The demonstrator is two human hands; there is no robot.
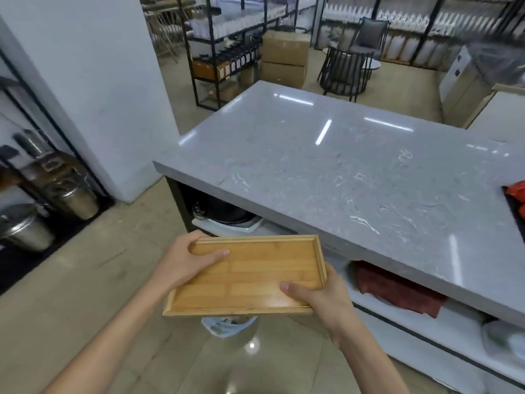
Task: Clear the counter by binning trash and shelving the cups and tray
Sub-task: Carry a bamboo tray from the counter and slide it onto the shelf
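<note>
I hold an empty bamboo tray [250, 277] level in front of me, off the counter's near left corner. My left hand [184, 263] grips its far left end, thumb lying inside the tray. My right hand [321, 297] grips the near right corner, thumb on the tray floor. Directly under the tray a bin with a pale liner [227, 325] shows some trash inside. The grey stone counter [341, 172] stretches away to the right. Pale cups or bowls [508, 341] rest on the white shelf [454, 322] under the counter at the far right.
A dark red cloth [397, 294] lies on the lower shelf. Red packets [515, 191] sit on a dark tray at the counter's right edge. Metal canisters [74, 197] stand on the floor at left beside a white pillar [93, 95]. Shelving, boxes and chairs fill the back.
</note>
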